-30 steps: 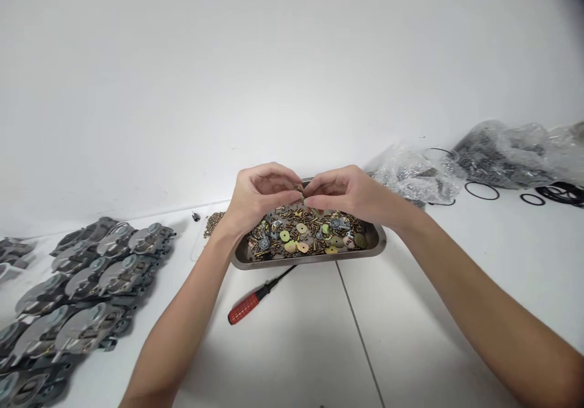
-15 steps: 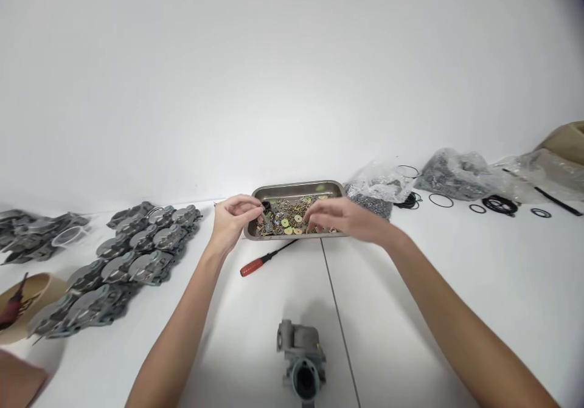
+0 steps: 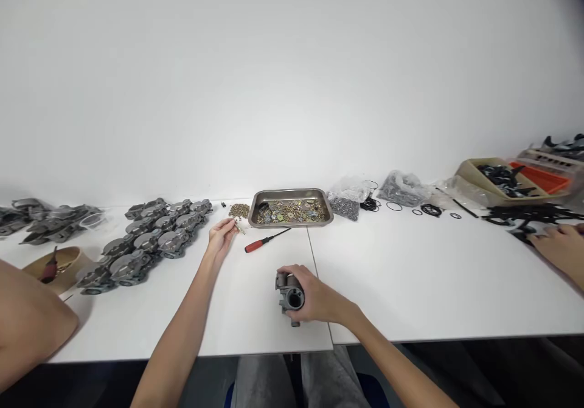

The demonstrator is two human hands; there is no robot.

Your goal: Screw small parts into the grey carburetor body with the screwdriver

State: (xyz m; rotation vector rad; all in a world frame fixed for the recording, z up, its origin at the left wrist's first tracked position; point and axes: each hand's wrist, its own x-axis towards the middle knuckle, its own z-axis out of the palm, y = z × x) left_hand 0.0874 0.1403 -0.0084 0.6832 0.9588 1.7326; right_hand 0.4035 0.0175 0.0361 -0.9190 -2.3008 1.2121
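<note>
A plain white wall backs a long white worktop (image 3: 410,286) made of two slabs butted at a seam. The right hand (image 3: 314,298) is clenched around a grey metal carburettor body (image 3: 290,295) standing on the worktop near the front edge, just left of the seam; its round bore faces the camera, and the fingers wrap its top and right flank. The left hand (image 3: 221,236) lies well ahead and to the left of the right hand, pinching a small pale part (image 3: 239,227) between thumb and fingertips; what the part is cannot be made out. From the left hand, the carburettor body lies back toward the person and to the right, so the right hand is plainly the nearer one. Just right of the left hand a red-handled screwdriver (image 3: 260,243) lies with its shaft pointing away toward a steel tray (image 3: 292,196) of brass and yellow small parts. Beyond the left hand's fingertips sits a loose heap of small brass pieces (image 3: 239,210); to its left are rows of grey castings (image 3: 155,235). Another person's hand (image 3: 559,250) rests at the far right, and another person's arm (image 3: 31,326) at the near left.
</note>
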